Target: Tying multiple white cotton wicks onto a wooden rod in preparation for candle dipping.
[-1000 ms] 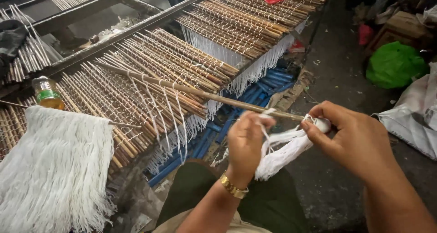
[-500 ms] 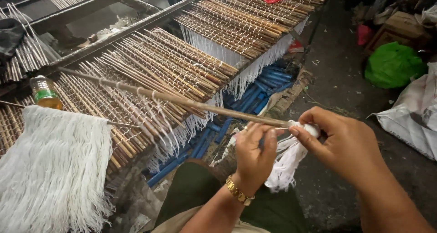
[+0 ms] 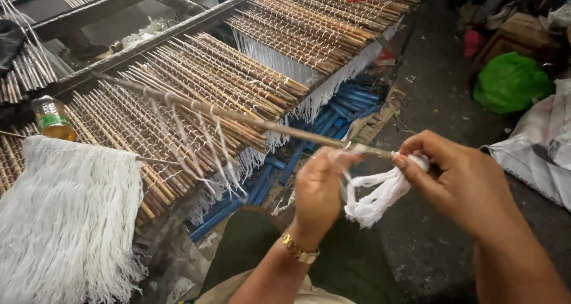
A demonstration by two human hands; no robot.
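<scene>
Big slatted rack (image 3: 178, 27) runs across the room, loaded with rows of brown sticks (image 3: 285, 42) tied with white string, fringes hanging off the near edge. White fringe mat (image 3: 65, 215) lies at lower left over the sticks, a small bottle of yellow liquid (image 3: 50, 118) standing just behind it. Blue tubes (image 3: 333, 111) are stacked under the rack. Green bag (image 3: 511, 81) and pale sack (image 3: 544, 146) sit on the floor to the right.

Person sits at the rack edge, dark trousers, gold watch (image 3: 297, 249) on the left wrist. Long thin stick (image 3: 238, 115) stretches from over the rack down to the hands, loose string loops dangling from it. Right hand (image 3: 458, 182) is closed on the stick's near end, pinching it together with the top of a white string bundle (image 3: 377, 194); the bundle hangs below that pinch, between the two hands. Left hand (image 3: 318, 188) is curled shut on strands of the bundle just under the stick, touching it.
</scene>
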